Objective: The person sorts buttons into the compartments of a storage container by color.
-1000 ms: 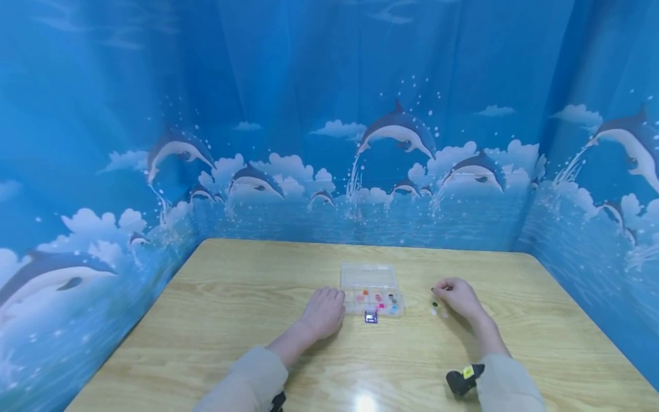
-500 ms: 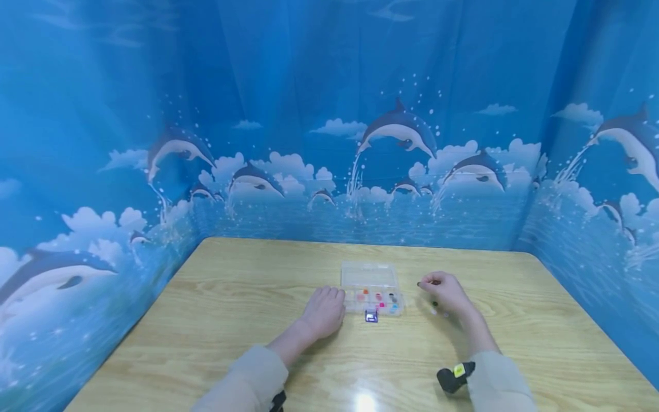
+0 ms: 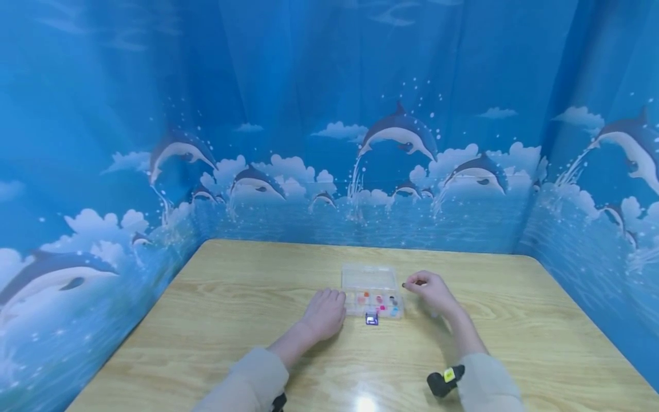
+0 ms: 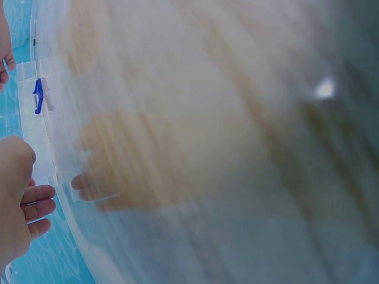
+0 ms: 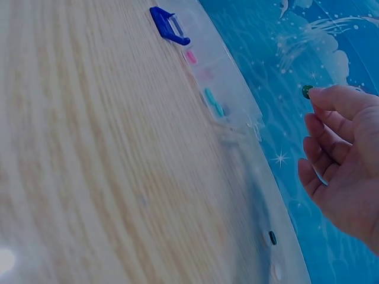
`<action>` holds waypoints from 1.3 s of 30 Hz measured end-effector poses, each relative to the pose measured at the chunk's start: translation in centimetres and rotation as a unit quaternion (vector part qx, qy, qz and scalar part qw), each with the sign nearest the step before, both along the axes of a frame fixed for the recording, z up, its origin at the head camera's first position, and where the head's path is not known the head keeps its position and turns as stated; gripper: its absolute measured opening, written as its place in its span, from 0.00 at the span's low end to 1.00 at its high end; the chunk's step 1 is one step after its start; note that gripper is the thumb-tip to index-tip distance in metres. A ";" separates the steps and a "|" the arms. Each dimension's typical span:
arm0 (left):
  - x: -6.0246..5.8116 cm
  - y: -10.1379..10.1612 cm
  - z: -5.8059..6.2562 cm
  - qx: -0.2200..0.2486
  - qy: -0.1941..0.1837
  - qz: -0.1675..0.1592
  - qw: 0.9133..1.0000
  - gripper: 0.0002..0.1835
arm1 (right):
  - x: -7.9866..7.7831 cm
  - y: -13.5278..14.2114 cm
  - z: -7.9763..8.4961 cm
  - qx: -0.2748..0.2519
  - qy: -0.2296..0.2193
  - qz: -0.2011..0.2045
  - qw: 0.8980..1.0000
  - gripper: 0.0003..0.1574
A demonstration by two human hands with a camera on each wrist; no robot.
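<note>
A clear plastic compartment box [image 3: 368, 278] lies on the table, its lid laid back. Several small coloured pieces sit in its compartments, pink, orange, dark and light blue. At the box's left end my left hand [image 3: 324, 315] holds the edge with bent fingers and thumb. My right hand [image 3: 431, 290] is in the air just right of the box and pinches a small dark green button [image 5: 307, 91] between thumb and forefinger. Its other fingers are loosely curled. A blue latch [image 3: 372, 319] sticks out from the box's front.
On the wooden table [image 3: 247, 320], a dark green piece [image 5: 273, 238] and pale ones lie right of the box, partly hidden by my right hand in the head view. A dolphin-print curtain [image 3: 288, 114] encloses the table's back and sides.
My right hand has moved left from above the loose pieces toward the box, carrying the dark green button. My left hand and the box have stayed put.
</note>
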State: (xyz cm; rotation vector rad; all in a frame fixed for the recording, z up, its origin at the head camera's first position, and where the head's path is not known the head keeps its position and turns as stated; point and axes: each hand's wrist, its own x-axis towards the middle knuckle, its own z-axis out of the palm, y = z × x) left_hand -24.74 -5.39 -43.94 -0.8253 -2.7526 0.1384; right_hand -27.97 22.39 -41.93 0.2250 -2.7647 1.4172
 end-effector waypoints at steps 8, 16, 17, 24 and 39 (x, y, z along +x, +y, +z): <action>0.1 0.1 -0.1 0.005 -0.001 0.001 1.000 0.12 | 0.3 -1.4 0.3 -0.019 0.018 0.023 0.999 0.09; 0.3 0.1 0.2 0.004 -0.009 -0.001 1.000 0.12 | 0.4 -2.7 0.7 -0.013 0.013 0.040 0.999 0.08; 0.3 0.0 0.2 0.004 -0.008 -0.001 1.000 0.12 | 0.4 -2.8 0.7 -0.012 0.017 0.044 0.999 0.08; 0.2 0.0 0.0 0.000 -0.004 0.000 1.000 0.14 | 0.2 -3.9 0.7 -0.004 0.021 0.048 0.999 0.06; 0.1 0.0 0.0 0.000 -0.005 0.003 1.000 0.15 | 0.2 -5.5 0.0 -0.025 0.013 0.079 0.996 0.06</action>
